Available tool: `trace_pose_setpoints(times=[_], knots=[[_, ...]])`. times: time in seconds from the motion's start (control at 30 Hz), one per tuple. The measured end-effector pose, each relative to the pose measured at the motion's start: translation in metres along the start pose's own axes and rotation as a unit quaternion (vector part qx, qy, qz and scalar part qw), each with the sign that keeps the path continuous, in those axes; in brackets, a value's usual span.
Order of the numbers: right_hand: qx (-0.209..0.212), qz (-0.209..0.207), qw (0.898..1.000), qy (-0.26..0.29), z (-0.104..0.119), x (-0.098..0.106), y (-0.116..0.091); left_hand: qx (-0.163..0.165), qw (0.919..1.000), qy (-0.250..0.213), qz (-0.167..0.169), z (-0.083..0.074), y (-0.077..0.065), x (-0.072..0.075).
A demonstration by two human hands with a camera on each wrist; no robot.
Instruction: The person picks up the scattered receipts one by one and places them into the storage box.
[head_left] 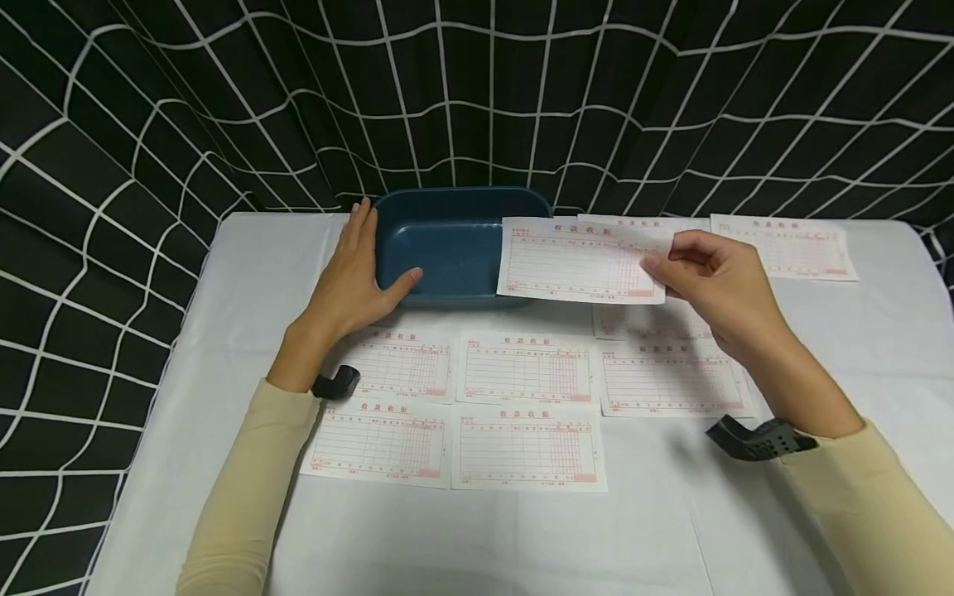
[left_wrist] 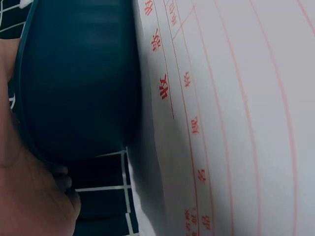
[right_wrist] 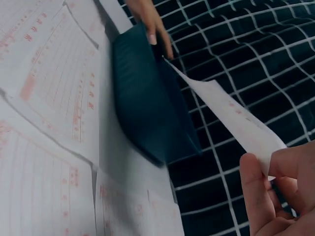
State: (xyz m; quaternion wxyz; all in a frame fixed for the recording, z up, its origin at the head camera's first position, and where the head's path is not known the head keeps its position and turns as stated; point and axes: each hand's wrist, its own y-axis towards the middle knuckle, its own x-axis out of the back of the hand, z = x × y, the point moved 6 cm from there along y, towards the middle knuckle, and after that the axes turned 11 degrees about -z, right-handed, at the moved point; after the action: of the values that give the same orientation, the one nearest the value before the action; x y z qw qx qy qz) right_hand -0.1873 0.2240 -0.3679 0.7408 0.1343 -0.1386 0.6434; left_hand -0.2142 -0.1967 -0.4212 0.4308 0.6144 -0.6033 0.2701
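Observation:
A dark blue plastic basin (head_left: 455,257) stands at the back of the white-covered table. My left hand (head_left: 354,273) rests against its left end, the thumb reaching over the front rim and the other fingers along the outside. Between thumb and fingers my right hand (head_left: 719,285) pinches one receipt slip (head_left: 581,261) by its right end. That slip, printed in red, hangs in the air with its left part over the basin's right end. In the right wrist view the pinched slip (right_wrist: 236,115) shows nearly edge-on above the basin (right_wrist: 142,93).
Several more receipt slips (head_left: 529,447) lie in rows on the white cloth (head_left: 447,546) in front of the basin. Others lie to its right, including one at the back right (head_left: 786,248). A black cloth with white grid lines (head_left: 492,99) rises behind the table.

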Motion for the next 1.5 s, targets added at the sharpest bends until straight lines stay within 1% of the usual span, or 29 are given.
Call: trace_pose_setpoints(times=[0.1,0.23,0.3,0.4,0.57,0.7,0.8,0.93,1.0,1.17,1.3,1.4,1.5], knots=[[0.002,0.01,1.0,0.005,0.005,-0.013,0.008,0.001,0.9999,-0.014,-0.01,-0.001,0.001,0.0],[0.008,0.019,1.0,-0.013,0.015,-0.03,0.018,-0.004,0.9995,-0.029,-0.011,-0.003,0.004,-0.002],[0.019,0.025,0.999,-0.022,0.023,-0.039,0.023,-0.008,0.9994,-0.032,-0.011,-0.004,0.006,-0.003],[0.031,0.029,0.999,-0.022,0.034,-0.052,0.03,-0.012,0.9993,-0.033,-0.011,-0.004,0.007,-0.003],[0.041,0.047,0.998,-0.026,0.045,-0.077,0.038,-0.013,0.9994,-0.031,-0.009,-0.004,0.006,-0.004],[0.056,0.062,0.995,-0.05,0.051,-0.097,0.041,-0.011,0.9995,-0.03,0.002,-0.003,0.005,-0.006],[0.07,0.065,0.993,-0.073,0.055,-0.111,0.043,-0.012,0.9995,-0.027,0.008,-0.003,0.003,-0.006],[0.085,0.066,0.99,-0.091,0.057,-0.129,0.046,-0.011,0.9997,-0.021,0.005,-0.002,0.001,-0.005],[0.099,0.066,0.988,-0.103,0.058,-0.136,0.048,-0.011,0.9997,-0.02,0.004,-0.001,0.001,-0.005],[0.136,0.074,0.979,-0.13,0.059,-0.148,0.051,-0.012,0.9996,-0.024,0.002,-0.001,0.0,-0.004],[0.15,0.097,0.974,-0.136,0.063,-0.152,0.051,-0.009,0.9996,-0.026,0.001,0.0,0.0,-0.003],[0.16,0.102,0.973,-0.13,0.066,-0.148,0.05,-0.006,0.9996,-0.026,0.004,0.001,0.0,-0.004],[0.165,0.088,0.976,-0.116,0.066,-0.135,0.048,-0.004,0.9997,-0.024,0.008,0.001,0.001,-0.005]])
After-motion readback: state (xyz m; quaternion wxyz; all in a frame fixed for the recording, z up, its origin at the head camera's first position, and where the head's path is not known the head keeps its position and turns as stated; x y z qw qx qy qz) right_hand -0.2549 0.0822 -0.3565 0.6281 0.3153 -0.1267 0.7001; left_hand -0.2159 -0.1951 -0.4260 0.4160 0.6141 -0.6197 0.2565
